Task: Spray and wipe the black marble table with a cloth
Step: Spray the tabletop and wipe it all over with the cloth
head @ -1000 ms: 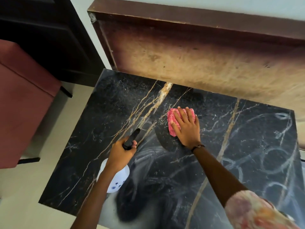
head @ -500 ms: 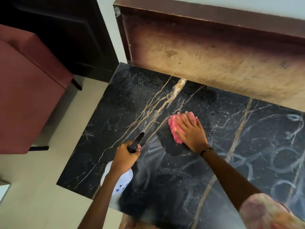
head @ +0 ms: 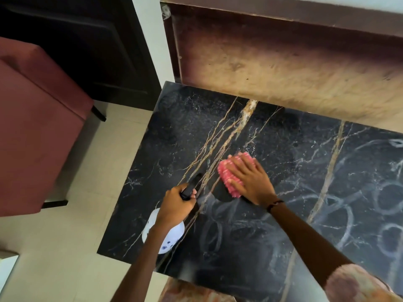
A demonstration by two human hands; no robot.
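The black marble table with gold veins fills the middle and right of the view, with pale swirled wipe streaks across its near and right parts. My right hand lies flat with straight fingers on a pink nubby cloth, pressing it onto the marble near the gold veins. My left hand grips the black head of a spray bottle; the bottle's white body shows below my wrist, over the table's left near part.
A maroon upholstered seat stands on the pale tiled floor to the left. A worn brown wooden panel rises right behind the table's far edge. A dark door fills the back left.
The view has shifted, so the table sits further right in frame. My right hand and the cloth have slid slightly on the marble. My left hand keeps its grip on the bottle.
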